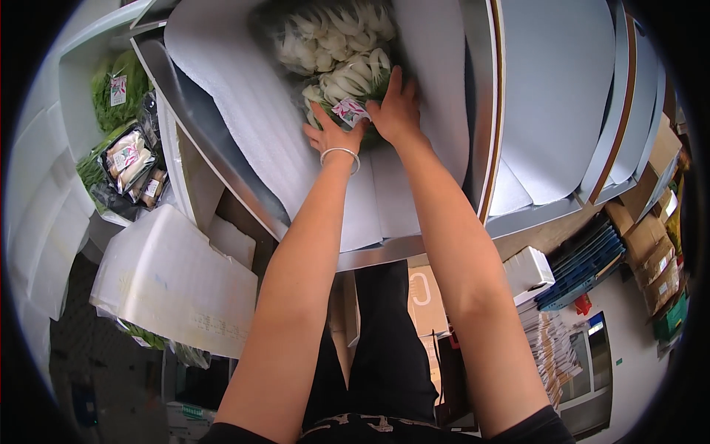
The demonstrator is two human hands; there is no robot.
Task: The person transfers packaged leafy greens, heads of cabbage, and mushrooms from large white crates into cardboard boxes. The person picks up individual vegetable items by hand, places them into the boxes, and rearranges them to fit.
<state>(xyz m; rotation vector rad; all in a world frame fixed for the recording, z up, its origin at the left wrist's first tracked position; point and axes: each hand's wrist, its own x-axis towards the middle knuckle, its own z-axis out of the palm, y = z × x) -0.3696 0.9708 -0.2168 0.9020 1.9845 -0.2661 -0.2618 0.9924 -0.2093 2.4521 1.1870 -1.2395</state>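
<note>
A deep box lined with white foam sheet (222,66) stands before me. Inside it lie bagged pale-stemmed leafy greens (355,77), with more white-stemmed vegetables (333,33) in clear wrap behind them. My left hand (335,136), a bangle at its wrist, rests with spread fingers on the near left side of the front bag. My right hand (396,108) is at that bag's right side, thumb beside a printed label (349,111). Both hands touch the bag from either side; the undersides of the fingers are partly hidden.
At the left, a white foam box (72,72) holds bagged greens (119,91) and a tray of pale mushrooms or roots (128,158). Another foam box (172,283) stands nearer. Further lined boxes (554,100) line the right, with blue crates (588,266) beyond.
</note>
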